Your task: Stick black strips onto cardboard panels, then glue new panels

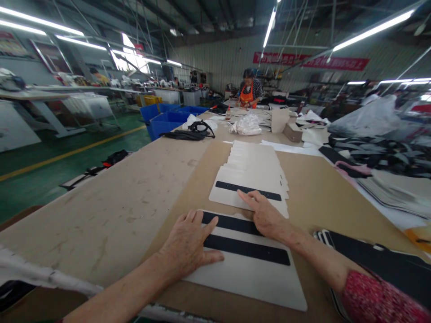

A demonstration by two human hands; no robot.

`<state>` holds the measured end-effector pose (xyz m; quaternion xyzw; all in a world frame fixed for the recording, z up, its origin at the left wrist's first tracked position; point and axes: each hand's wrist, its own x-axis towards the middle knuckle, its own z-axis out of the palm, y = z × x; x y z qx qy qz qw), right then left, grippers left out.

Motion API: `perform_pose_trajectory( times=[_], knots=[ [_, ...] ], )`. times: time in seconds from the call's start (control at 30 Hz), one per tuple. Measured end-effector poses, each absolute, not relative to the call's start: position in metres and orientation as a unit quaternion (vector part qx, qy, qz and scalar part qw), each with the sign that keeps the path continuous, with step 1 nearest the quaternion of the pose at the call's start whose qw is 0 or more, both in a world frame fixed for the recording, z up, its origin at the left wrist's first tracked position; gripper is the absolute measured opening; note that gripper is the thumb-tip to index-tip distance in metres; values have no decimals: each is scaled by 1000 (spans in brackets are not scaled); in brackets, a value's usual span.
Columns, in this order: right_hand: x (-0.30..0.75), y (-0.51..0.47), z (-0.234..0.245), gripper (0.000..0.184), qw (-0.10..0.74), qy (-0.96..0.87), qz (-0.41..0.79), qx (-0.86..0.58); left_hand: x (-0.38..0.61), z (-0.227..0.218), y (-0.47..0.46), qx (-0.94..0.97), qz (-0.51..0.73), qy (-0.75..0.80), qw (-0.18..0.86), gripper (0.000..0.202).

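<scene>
A white card panel with two black strips lies on the brown board in front of me. My left hand rests flat on its left end, fingers spread, open. My right hand lies flat across the panel's far edge, its fingers stretched onto the nearest panel of an overlapping row of white panels, which bears one black strip.
A long worn table runs away from me. Black pieces lie at my right, stacked grey sheets and dark scraps beyond. Blue bins stand at the left. A person in an orange apron works at the far end.
</scene>
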<state>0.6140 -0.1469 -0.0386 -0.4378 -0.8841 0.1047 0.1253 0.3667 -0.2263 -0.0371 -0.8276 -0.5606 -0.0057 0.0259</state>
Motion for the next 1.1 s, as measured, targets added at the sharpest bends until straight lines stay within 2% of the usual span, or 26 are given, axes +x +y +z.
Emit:
perform_pose_trajectory(
  times=[0.07, 0.13, 0.2, 0.37, 0.53, 0.67, 0.97, 1.1],
  knots=[
    [616, -142, -37, 71, 122, -885, 106, -436, 367, -35, -226, -826, -2, -563, 17, 84],
    [615, -142, -36, 55, 79, -906, 110, -401, 367, -35, -226, -823, 4, -568, 11, 86],
    [611, -146, -36, 49, 50, -918, 114, -376, 367, -35, -225, -822, 3, -569, 10, 87],
    [586, -151, -39, 56, 45, -920, 104, -376, 366, -38, -226, -827, 0, -562, 9, 83],
    [591, -141, -37, 80, 70, -901, 105, -415, 365, -39, -225, -825, -2, -565, 16, 80],
    [617, -145, -35, 67, 53, -911, 109, -395, 366, -37, -226, -823, 6, -567, 10, 82],
    [647, -162, -33, 68, 10, -929, 34, -368, 368, -35, -227, -818, 4, -576, 7, 81],
    [680, -158, -27, 53, 5, -928, -5, -373, 367, -37, -227, -818, -10, -575, 8, 80]
  ],
)
